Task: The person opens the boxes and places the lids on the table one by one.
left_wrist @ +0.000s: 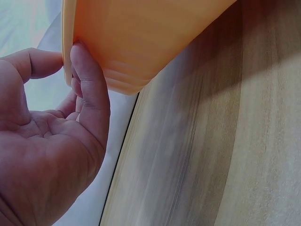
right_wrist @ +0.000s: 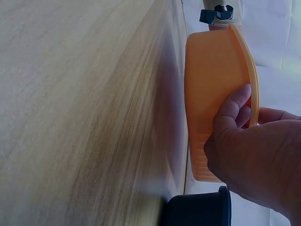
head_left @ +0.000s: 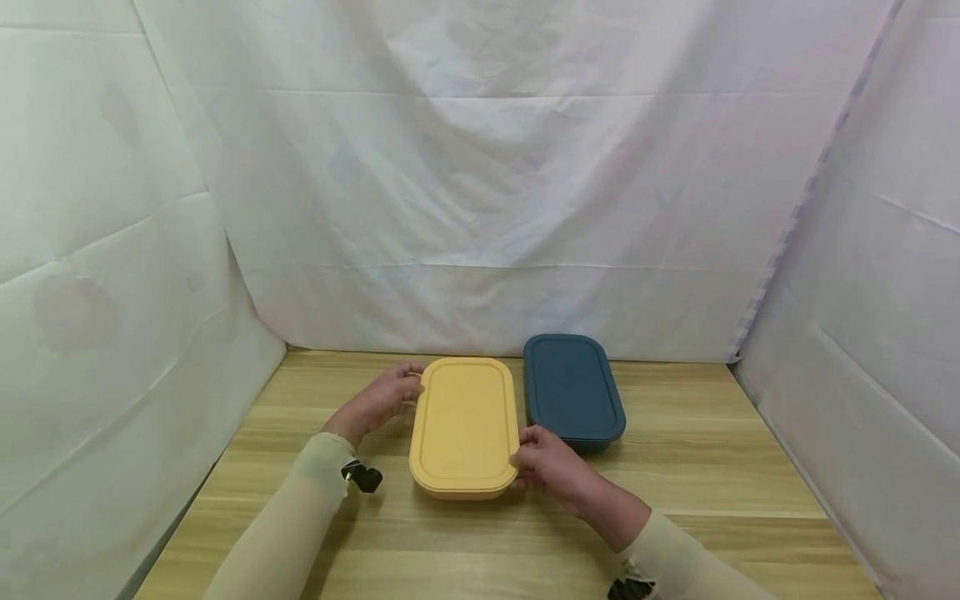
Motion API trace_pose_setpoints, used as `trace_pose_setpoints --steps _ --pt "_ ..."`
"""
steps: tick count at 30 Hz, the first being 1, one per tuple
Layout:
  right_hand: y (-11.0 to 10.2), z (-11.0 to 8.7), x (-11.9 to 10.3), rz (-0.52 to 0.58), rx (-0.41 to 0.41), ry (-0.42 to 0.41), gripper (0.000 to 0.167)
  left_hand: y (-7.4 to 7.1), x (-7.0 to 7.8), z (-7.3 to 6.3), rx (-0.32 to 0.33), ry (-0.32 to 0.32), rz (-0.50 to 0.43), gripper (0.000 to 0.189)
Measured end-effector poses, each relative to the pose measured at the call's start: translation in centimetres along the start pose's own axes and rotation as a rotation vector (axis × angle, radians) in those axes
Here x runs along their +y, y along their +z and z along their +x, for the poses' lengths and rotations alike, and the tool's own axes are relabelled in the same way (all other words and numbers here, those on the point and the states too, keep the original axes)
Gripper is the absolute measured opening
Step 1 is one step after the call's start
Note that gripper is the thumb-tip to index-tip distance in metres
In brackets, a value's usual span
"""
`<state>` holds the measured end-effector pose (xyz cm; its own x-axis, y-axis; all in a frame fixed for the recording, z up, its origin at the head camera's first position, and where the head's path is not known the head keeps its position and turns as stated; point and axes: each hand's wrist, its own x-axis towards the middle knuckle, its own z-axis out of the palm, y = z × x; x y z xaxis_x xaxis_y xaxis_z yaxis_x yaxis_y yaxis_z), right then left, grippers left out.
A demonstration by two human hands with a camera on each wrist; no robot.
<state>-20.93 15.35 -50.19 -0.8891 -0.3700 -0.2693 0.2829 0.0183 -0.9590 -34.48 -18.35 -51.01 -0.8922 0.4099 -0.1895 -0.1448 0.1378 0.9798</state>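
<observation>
A yellow rectangular container with a matching lid (head_left: 465, 425) lies level between both hands in the head view. My left hand (head_left: 384, 403) pinches its rim on the left side, toward the far end; the left wrist view shows the thumb and fingers on either side of the rim. On the opposite long side, nearer the front corner, my right hand (head_left: 558, 473) grips the rim, with the ribbed side wall (right_wrist: 214, 94) below it in the right wrist view. Close over the wooden table, the container casts a shadow (left_wrist: 207, 66).
A dark blue lidded container (head_left: 573, 387) stands just right of the yellow one, near the right hand. Behind the wooden table (head_left: 480, 554) hangs a white cloth (head_left: 480, 183), with more white cloth at both sides.
</observation>
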Motion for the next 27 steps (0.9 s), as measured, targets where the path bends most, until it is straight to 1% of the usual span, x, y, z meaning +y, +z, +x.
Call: trace_pose_setpoints --steps 8,16,22,27 --pt "-0.18 -0.39 -0.02 -0.005 -0.017 0.000 0.042 0.40 0.02 -0.34 -0.004 0.005 0.010 0.050" --pt "-0.38 -0.62 0.08 0.002 -0.025 0.002 0.041 0.58 0.17 -0.45 -0.023 0.012 0.018 0.052" --pt "-0.68 -0.63 0.45 0.009 -0.035 0.013 0.042 0.59 0.11 -0.58 -0.042 0.004 0.041 0.052" --pt "-0.76 -0.69 0.55 0.010 -0.041 0.020 0.043 0.45 -0.11 -0.68 -0.042 0.001 0.053 0.052"
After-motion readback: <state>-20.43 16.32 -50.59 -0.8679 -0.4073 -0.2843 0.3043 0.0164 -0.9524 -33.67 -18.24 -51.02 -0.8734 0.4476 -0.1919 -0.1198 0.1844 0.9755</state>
